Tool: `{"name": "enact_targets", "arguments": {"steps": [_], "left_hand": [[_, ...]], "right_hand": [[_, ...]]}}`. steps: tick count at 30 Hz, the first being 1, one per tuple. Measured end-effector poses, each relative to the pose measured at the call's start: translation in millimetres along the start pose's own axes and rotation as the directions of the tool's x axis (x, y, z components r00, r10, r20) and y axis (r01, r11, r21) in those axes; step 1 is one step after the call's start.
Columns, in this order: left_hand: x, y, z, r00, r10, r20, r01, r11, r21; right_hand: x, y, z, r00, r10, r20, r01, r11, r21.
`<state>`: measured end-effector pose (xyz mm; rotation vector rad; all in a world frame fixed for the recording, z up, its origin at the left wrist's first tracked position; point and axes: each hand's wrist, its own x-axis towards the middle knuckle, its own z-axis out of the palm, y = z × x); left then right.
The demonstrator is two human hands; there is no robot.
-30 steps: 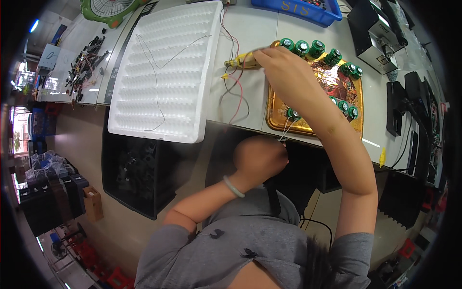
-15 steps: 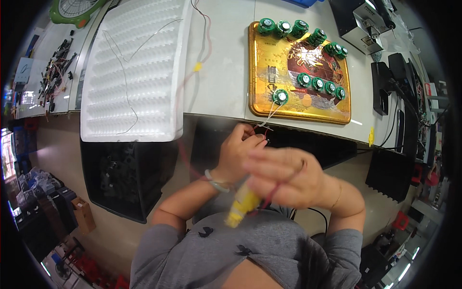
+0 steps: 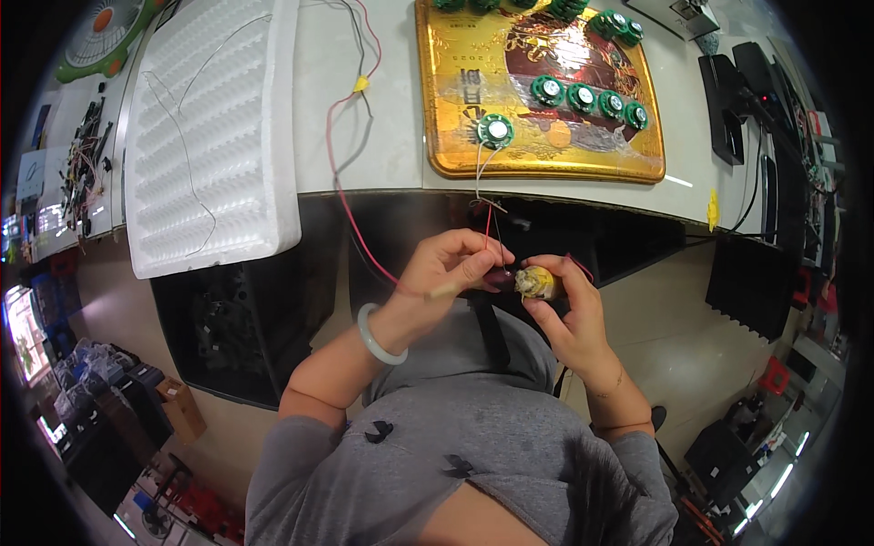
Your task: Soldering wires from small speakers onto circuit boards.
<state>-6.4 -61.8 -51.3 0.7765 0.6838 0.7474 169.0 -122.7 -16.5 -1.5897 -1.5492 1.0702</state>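
My left hand [image 3: 446, 264] is closed, pinching thin red and dark wires [image 3: 489, 223] below the table edge. These wires meet white leads from a small round green part [image 3: 495, 132], like a small speaker, on a gold tin [image 3: 546, 164]. My right hand [image 3: 578, 314] grips a stubby yellow-wrapped object [image 3: 537, 283], its frayed end facing up; I cannot make out its kind. A dark piece [image 3: 499, 278] lies between the two hands. Beside my left wrist, a long pinkish-red wire [image 3: 344, 205] runs to a beige sleeve [image 3: 444, 290].
Several more green parts [image 3: 583, 97] stand on the tin. At left, a white foam tray [image 3: 214, 136] overhangs the table edge, with a bent thin wire on it. Under the table is a black bin [image 3: 228, 328]. Black equipment [image 3: 724, 109] stands at right.
My right hand has turned the yellow-wrapped object from pointing down-left to end-up, close beside my left hand. My left hand keeps its pinch on the wires. The whole view has shifted.
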Motion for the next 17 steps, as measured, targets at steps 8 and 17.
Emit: {"name": "enact_targets", "arguments": {"steps": [8,17], "left_hand": [[0,4,8,0.973,-0.22,0.07,0.231,0.933,-0.277],[4,2,8,0.946,-0.273,0.178,0.322,0.864,-0.387]], "right_hand": [[0,9,-13,0.999,-0.039,0.025,0.04,0.999,-0.013],[-6,12,-30,0.843,-0.109,0.527,-0.324,0.679,0.658]]}}
